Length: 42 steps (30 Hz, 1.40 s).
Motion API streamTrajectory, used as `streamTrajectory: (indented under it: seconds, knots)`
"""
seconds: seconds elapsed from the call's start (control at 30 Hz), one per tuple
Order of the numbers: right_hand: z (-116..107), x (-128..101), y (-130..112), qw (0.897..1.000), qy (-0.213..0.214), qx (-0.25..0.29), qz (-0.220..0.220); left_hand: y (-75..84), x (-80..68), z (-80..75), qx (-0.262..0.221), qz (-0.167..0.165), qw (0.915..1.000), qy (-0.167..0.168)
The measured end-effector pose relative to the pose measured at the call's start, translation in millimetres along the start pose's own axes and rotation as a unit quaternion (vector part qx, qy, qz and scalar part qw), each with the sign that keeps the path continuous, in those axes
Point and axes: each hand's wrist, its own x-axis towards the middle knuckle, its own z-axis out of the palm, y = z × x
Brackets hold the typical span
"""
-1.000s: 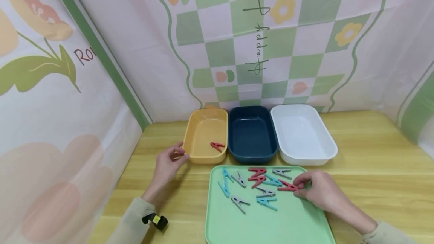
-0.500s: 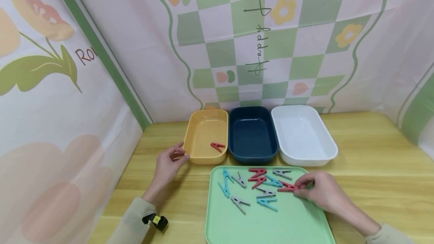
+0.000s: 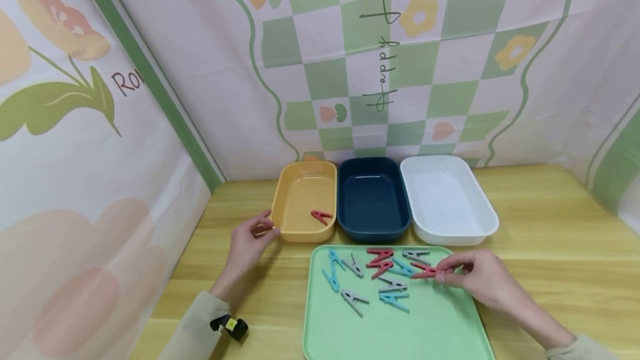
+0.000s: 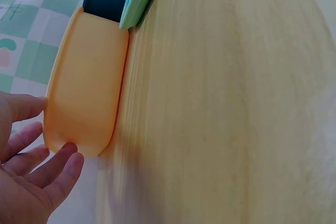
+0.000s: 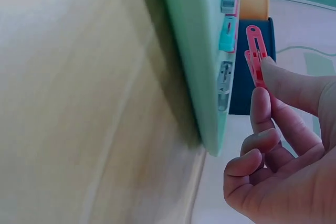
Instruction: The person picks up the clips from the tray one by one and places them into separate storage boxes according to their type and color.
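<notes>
My right hand (image 3: pixel 467 274) pinches a red clothespin (image 3: pixel 425 271) between thumb and fingers, lifted just above the right part of the green tray (image 3: pixel 440 332). The right wrist view shows the same red clothespin (image 5: pixel 255 56) at my fingertips (image 5: pixel 261 103). Several red, blue and grey clothespins (image 3: pixel 380 279) lie on the tray. My left hand (image 3: pixel 252 238) touches the left front corner of the yellow bin (image 3: pixel 300 232), which holds one red clothespin (image 3: pixel 320 216). In the left wrist view my fingers (image 4: pixel 52 169) lie against the yellow bin (image 4: pixel 86 98).
A dark blue bin (image 3: pixel 372 199) and a white bin (image 3: pixel 445 199) stand in a row right of the yellow one, both with nothing in them. Patterned cloth walls close off the wooden table (image 3: pixel 550 238) at the back and left. A small clip device (image 3: pixel 230 326) sits at my left sleeve.
My right hand has lifted the red clothespin off the tray and moved slightly up. The left hand has stayed at the yellow bin.
</notes>
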Motion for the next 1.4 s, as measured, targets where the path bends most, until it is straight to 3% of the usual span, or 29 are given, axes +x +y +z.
streamTrajectory:
  seconds: [0.37, 0.6, 0.9, 1.4]
  knots:
    - [-5, 3, -10, 1.0, 0.011, 0.004, -0.012, 2.1, -1.1, -0.3, 0.009, -0.002, 1.0, -0.003]
    - [-5, 8, -22, 0.998, 0.026, 0.023, -0.048, 2.1, -0.7, -0.3, 0.006, -0.003, 1.0, -0.003]
    - [-7, 17, -42, 0.999, -0.002, 0.037, -0.032, 1.2, -0.5, -0.6, 0.0, -0.003, 1.0, -0.002]
    - [1, 36, -74, 0.996, -0.023, 0.054, -0.066, 1.0, -0.9, 0.3, -0.001, -0.007, 1.0, 0.0]
